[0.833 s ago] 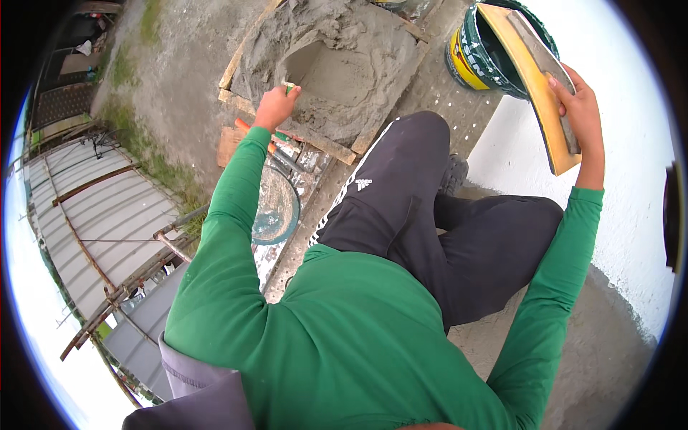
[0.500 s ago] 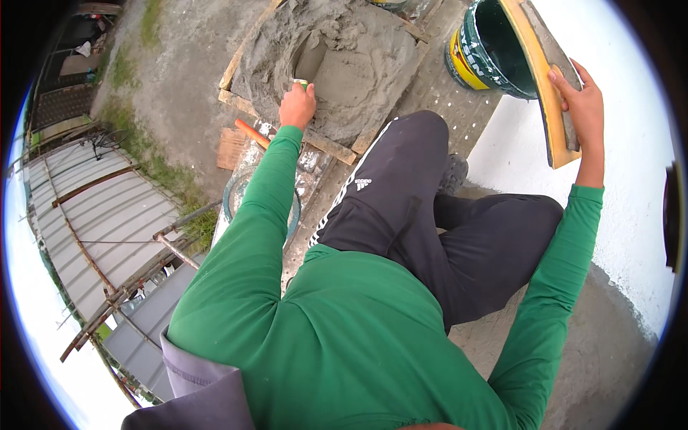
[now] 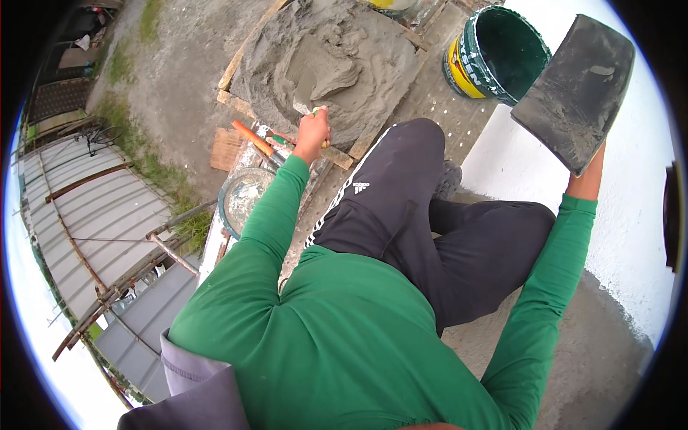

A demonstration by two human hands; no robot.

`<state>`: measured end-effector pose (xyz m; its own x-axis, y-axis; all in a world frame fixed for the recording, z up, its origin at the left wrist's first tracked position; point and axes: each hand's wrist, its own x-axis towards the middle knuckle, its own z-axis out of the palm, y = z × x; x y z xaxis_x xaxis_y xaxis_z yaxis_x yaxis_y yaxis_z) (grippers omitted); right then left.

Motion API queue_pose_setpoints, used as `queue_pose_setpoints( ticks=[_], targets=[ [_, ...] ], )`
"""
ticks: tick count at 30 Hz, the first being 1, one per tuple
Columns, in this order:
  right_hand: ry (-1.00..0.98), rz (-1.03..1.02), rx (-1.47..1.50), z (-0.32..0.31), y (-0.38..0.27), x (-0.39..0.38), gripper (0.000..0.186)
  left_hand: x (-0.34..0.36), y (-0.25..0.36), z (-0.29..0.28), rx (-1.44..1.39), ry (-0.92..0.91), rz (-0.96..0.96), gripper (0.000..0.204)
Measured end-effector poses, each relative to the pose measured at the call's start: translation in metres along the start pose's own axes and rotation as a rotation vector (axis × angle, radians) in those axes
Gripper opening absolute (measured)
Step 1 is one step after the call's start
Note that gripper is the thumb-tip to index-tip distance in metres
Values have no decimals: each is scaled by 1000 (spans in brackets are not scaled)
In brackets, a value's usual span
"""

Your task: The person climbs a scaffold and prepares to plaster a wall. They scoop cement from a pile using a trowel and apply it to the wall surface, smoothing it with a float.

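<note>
Nearest the camera: a green long-sleeved top and dark trousers with white side stripes are seen from above; one knee is bent forward over the perforated metal platform point(image 3: 430, 93).
Left hand point(image 3: 313, 131): it is closed around the handle of a trowel point(image 3: 304, 99), at the near edge of the mortar pile.
Trowel: its metal blade is pressed into the grey mortar point(image 3: 337, 64), pointing away from the body; only part of the blade is shown.
Right hand: it is hidden behind the plaster board point(image 3: 573, 89), so how far it is open cannot be told; only the wrist is seen meeting the board's lower edge, and the board is raised on that arm at the right.
Plaster board: a flat, dark grey rectangle smeared with mortar, tilted with its face toward the camera, held up in front of the white wall point(image 3: 631, 215).
Beside the left arm: a round shallow pan point(image 3: 240, 197) is set on the platform edge, and a tool with an orange handle point(image 3: 252, 140) is laid just beyond it, near a wooden block point(image 3: 226, 149).
Mortar: a wet grey heap is spread on a mixing board framed by wooden battens point(image 3: 244, 57), just ahead of the left hand.
Further right: a green bucket with a yellow band point(image 3: 494, 61) is tipped on its side, its open mouth touching the upper edge of the plaster board in the view.
Far left, below: corrugated metal roofing point(image 3: 93, 222) and grassy ground are seen well beneath the platform.
</note>
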<state>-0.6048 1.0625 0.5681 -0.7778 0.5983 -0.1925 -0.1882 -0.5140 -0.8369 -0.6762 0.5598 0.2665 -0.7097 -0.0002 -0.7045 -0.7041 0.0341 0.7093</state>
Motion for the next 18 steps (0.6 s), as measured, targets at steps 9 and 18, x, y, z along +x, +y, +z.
queue_pose_setpoints(
  ticks=[9, 18],
  targets=[
    [-18, 19, 40, -10, 0, -13, 41, -21, -12, 41, -226, -192, -142, 36],
    [-33, 41, 59, -14, 10, -22, 42, -3, 11, 34, -260, -472, -195, 36]
  ],
)
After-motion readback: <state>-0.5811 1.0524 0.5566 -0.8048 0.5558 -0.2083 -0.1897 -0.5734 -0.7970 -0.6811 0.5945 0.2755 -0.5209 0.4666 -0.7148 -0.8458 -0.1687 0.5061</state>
